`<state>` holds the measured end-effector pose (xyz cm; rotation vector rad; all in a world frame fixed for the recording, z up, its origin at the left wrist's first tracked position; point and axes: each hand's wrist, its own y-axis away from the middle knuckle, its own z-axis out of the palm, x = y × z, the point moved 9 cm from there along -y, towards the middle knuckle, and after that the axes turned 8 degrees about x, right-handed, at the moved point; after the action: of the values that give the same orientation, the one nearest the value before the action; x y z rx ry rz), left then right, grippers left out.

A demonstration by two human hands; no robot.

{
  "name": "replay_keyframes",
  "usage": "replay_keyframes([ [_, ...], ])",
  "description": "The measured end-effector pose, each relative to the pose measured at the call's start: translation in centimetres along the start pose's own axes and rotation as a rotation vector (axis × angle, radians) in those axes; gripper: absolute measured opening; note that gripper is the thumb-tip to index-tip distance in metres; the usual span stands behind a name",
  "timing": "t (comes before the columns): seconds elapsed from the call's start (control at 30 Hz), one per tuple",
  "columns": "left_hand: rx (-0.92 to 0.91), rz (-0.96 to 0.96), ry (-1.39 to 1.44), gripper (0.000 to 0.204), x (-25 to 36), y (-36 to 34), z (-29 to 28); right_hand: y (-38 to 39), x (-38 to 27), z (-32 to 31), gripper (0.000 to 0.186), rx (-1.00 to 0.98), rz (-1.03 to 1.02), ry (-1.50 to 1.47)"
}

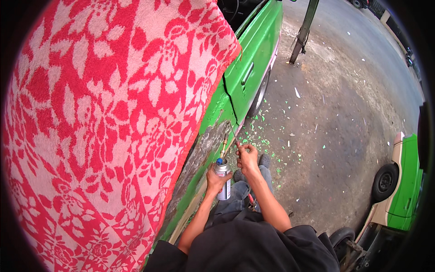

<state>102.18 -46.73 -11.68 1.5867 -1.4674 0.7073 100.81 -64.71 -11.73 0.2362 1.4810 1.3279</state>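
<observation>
My left hand point(214, 181) is wrapped round a silver gas canister point(224, 187) with a blue knob and a brass blowtorch head point(224, 146) on top. The torch nozzle points at the lower side of a green vehicle point(219, 100), close to a stripped, greyish patch point(206, 143). Whether a flame burns cannot be made out. Just right of the torch, my right hand point(248, 159) pinches a thin, dark rod-like tool point(234, 134) with a reddish handle. Its tip reaches the panel below the door seam; contact is unclear.
A red and pink floral towel point(113, 113) covers the vehicle at left. Green paint flakes point(259, 129) litter the ground around my shoes point(264, 159). A post point(303, 34) stands at the far side. Another green vehicle point(403, 177) with a dark wheel point(385, 182) is at right.
</observation>
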Motion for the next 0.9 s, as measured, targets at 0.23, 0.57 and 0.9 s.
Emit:
replay_keyframes([
  [0.23,-0.022,-0.002,-0.059,0.049,0.2,-0.3,-0.2,0.3,1.3,-0.2,0.014,0.004,0.026,-0.007],
  [0.57,0.001,0.114,-0.106,0.05,-0.8,-0.9,0.7,-0.1,0.8,-0.2,0.013,-0.002,0.017,0.008],
  [0.9,-0.003,0.014,-0.074,0.049,-0.8,-0.5,0.4,-0.3,1.3,0.1,0.016,0.018,0.006,-0.003],
])
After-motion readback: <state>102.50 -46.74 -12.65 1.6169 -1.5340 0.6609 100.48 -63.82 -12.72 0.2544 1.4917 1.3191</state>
